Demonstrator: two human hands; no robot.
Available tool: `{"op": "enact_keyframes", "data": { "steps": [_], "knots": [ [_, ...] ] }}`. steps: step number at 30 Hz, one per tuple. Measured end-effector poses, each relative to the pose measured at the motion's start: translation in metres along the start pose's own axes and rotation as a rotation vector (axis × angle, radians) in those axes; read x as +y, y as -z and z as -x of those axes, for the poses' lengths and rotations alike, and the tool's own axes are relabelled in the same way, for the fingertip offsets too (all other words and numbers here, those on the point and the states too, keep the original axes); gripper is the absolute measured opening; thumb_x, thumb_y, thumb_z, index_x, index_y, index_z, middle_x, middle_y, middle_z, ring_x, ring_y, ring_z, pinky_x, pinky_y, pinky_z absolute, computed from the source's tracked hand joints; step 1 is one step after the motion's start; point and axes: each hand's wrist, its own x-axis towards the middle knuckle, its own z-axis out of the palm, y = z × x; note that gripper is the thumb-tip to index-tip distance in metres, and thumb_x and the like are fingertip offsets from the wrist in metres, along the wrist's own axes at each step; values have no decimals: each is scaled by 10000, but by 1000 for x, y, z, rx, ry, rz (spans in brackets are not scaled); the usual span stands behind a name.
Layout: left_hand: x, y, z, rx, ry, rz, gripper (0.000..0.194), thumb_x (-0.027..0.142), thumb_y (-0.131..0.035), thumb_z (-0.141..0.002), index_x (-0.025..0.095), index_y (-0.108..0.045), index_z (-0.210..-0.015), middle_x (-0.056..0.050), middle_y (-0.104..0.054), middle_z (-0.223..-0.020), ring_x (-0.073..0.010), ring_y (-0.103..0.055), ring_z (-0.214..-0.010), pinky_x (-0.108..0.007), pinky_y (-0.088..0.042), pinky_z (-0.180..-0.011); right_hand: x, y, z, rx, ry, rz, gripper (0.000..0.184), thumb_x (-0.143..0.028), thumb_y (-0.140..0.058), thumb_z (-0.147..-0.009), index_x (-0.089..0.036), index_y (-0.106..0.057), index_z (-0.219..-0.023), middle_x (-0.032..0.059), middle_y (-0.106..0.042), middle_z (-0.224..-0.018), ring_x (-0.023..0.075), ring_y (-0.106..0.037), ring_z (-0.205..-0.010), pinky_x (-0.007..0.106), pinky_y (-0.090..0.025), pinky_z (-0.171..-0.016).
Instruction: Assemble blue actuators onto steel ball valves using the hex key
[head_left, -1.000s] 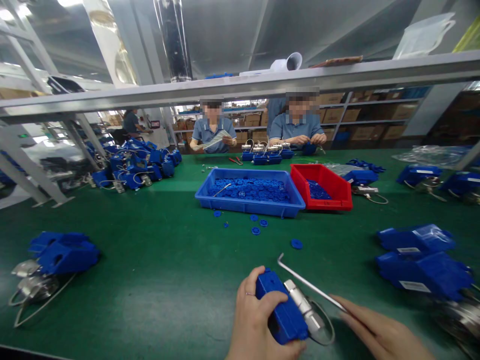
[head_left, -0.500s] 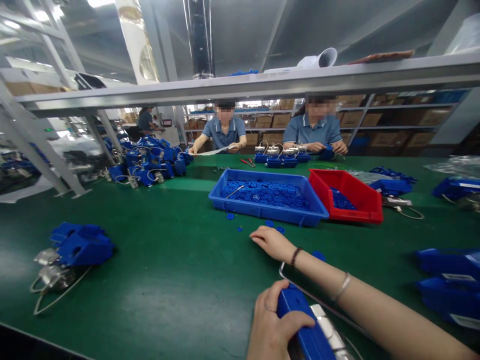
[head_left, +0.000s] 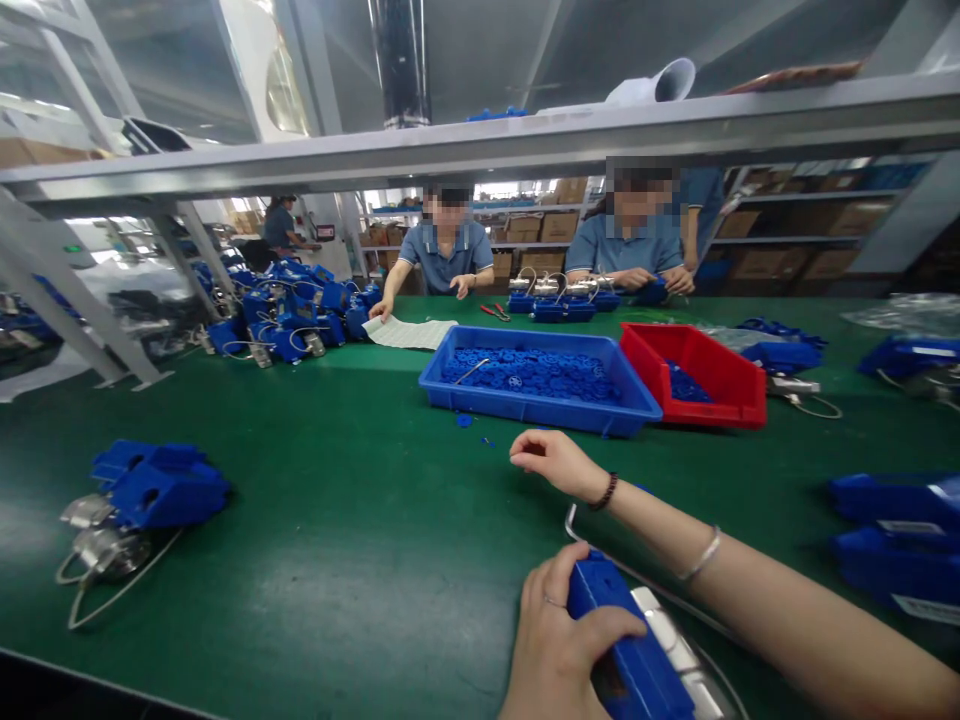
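Note:
My left hand (head_left: 555,635) is wrapped round a blue housing (head_left: 626,640) with silvery metal fittings (head_left: 675,640) along its right side, low in the view. Further forward, my right hand (head_left: 556,464) hovers over the table in front of the blue tray, thumb and fingertips curled together in a pinch. Whatever those fingertips hold, if anything, is too small to make out. Just ahead of the housing lies a bent metal rod (head_left: 571,522), partly under my right forearm. Small blue discs lie near the tray, one of them (head_left: 464,421) by its front edge.
A blue tray (head_left: 540,412) full of small blue parts stands beside a red bin (head_left: 720,412). Blue units lie at left (head_left: 161,490) and right (head_left: 892,560), with a pile (head_left: 285,310) behind. Two co-workers sit opposite, under a shelf beam (head_left: 480,165); red-handled pliers (head_left: 495,312) lie near them.
My right hand has shifted slightly right, its fingers now rounded into a ring. The left hand keeps its hold on the housing. A co-worker opposite has lowered a paper sheet onto the table.

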Motion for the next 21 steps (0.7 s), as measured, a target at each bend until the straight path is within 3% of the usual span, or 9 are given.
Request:
{"op": "enact_keyframes", "data": {
  "steps": [5,9,12,14,17,19,21],
  "knots": [
    [8,8,-2,-83,-18,-35,772,255,-947,-274,273,-648,-985,-117,-319,-1392,-400,-436,-1198,-577,-442,-918,-22,33,99,13,4,-194,204,-363,-635,-798,-164,-679,-777,37,-616,-801,165,-575,-752,259,-471,-697],
    [15,11,-1,-45,-20,-29,735,167,-915,-331,277,-631,-1000,-118,-319,-1395,-387,-404,-1247,-572,-434,-945,-23,24,140,-7,-18,-322,235,-399,-681,-801,-178,-717,-726,44,-586,-806,172,-554,-796,275,-453,-755],
    [15,12,1,-35,-8,-75,705,126,-890,-354,269,-630,-994,-128,-334,-1395,-385,-401,-1262,-570,-439,-950,-15,12,142,32,-15,-459,292,-461,-732,-761,-171,-728,-729,44,-574,-824,165,-538,-809,265,-438,-747],
    [9,11,4,-32,-33,-122,691,142,-883,-378,266,-628,-1008,-135,-328,-1411,-384,-411,-1262,-558,-455,-943,-11,9,136,19,-70,-579,347,-474,-798,-689,-172,-725,-841,16,-559,-787,125,-511,-719,224,-422,-654],
    [-7,8,6,-28,-132,-175,653,277,-888,-439,278,-630,-1039,-124,-317,-1446,-368,-455,-1238,-515,-484,-926,-10,13,123,-131,-251,-762,624,-452,-890,-545,-184,-653,-1056,-43,-537,-697,64,-438,-556,165,-353,-504],
    [-17,5,5,11,-160,-196,566,382,-860,-509,293,-645,-1025,-99,-364,-1435,-350,-492,-1209,-488,-493,-923,-11,18,114,-267,-320,-811,690,-471,-915,-454,-150,-658,-1008,-36,-566,-687,59,-459,-527,156,-353,-472],
    [-25,2,3,63,-113,-220,360,402,-781,-638,310,-670,-968,-59,-460,-1376,-318,-533,-1173,-453,-508,-912,-11,23,107,-351,-341,-766,678,-512,-912,-404,-121,-677,-905,-18,-592,-666,68,-490,-509,159,-374,-459]
  ]
}}
